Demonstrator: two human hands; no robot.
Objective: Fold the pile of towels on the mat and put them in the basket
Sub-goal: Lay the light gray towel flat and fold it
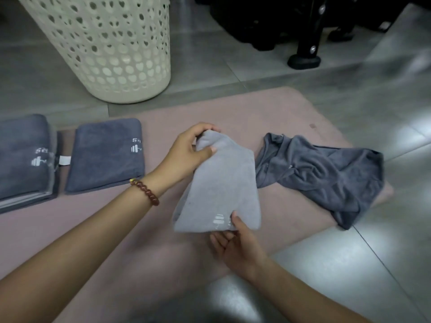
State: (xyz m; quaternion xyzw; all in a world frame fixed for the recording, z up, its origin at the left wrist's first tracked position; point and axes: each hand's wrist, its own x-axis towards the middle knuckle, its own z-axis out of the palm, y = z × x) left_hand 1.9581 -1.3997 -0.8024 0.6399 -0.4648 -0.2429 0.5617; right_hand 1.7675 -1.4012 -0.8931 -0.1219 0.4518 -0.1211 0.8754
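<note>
A folded light grey towel (pixel 221 183) is held above the pink mat (pixel 268 110). My left hand (pixel 186 152) grips its far end, thumb on top. My right hand (pixel 235 243) pinches its near edge beside a white logo, thumb on top and fingers underneath. To the right a dark grey towel (pixel 326 171) lies crumpled on the mat. A folded dark grey towel (pixel 107 155) lies flat at the left, and a stack of folded dark towels (pixel 23 159) lies at the far left. The cream perforated basket (pixel 112 47) stands on the floor behind the mat.
Grey floor tiles (pixel 373 252) surround the mat. A black metal frame with a round foot (pixel 303 59) stands at the back right. My left wrist wears a brown bead bracelet (pixel 145 192).
</note>
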